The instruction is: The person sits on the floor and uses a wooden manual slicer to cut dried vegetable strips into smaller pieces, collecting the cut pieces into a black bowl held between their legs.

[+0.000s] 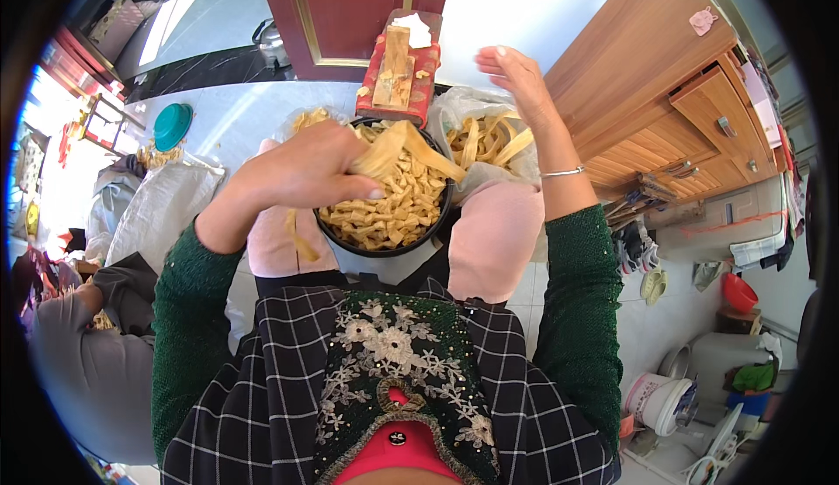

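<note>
My left hand is over the left side of a round black-rimmed container. It grips a bunch of long, flat, yellowish strips that bend over toward the right rim. Short cut pieces of similar colour fill the container, which sits between my knees. Raised at the upper right, my right hand holds nothing and is slightly blurred, with its fingers extended. Below it, a translucent plastic bag contains more long strips. A loose strip is by my left knee.
Beyond the container, a wooden block fixture rests on a red-covered bench with white paper. A wooden cabinet borders the right. A white sack and a teal basin lie left, near another person's grey-clad leg.
</note>
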Tool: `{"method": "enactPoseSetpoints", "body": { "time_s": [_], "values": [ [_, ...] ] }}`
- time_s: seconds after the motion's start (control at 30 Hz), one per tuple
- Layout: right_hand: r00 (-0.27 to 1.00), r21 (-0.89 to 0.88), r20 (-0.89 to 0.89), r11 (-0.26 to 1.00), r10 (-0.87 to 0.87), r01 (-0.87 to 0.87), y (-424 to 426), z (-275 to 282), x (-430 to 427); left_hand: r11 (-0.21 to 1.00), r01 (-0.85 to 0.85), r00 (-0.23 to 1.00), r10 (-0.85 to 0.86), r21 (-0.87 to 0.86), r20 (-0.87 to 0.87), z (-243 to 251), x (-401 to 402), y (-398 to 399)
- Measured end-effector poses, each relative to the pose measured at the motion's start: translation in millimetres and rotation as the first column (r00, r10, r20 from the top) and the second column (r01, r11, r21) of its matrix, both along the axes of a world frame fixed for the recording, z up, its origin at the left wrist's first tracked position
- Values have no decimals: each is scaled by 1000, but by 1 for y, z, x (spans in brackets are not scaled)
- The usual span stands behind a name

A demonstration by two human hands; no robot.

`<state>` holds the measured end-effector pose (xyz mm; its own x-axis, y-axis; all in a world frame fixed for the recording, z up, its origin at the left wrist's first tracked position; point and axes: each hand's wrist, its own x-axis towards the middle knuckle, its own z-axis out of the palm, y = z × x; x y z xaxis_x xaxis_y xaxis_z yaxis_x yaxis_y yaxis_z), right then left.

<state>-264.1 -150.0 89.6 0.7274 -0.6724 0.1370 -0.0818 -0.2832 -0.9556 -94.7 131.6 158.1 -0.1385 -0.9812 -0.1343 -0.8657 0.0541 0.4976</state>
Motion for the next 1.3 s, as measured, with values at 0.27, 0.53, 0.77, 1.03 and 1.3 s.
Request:
{"method": "enactPoseSetpoints", "body": {
  "time_s": [0.27, 0.53, 0.77, 1.03, 1.3],
  "values": [
    [908, 197, -36, 893, 418, -404, 74, -7, 33, 978, -204, 951, 191, -32, -243, -31, 21, -47],
    [814, -409, -575, 890, -77, -204, -8, 1, -9, 960, -270, 946, 279, 75, -162, -85, 53, -48],
    [881, -174, -105, 864, 461, -472, 48, -36, 44, 955, -264, 964, 257, -132, -71, -70, 0, -90],
    [852, 380, 266, 763, 451, -522, 3, -44, 41, 832, -530, 775, 399, -161, -491, -165, 55, -83],
    [605, 465, 777, 489, 174, -738, -46, -85, 53, 816, -571, 803, 578, -91, 148, -257, -14, -67]
  ]
}}
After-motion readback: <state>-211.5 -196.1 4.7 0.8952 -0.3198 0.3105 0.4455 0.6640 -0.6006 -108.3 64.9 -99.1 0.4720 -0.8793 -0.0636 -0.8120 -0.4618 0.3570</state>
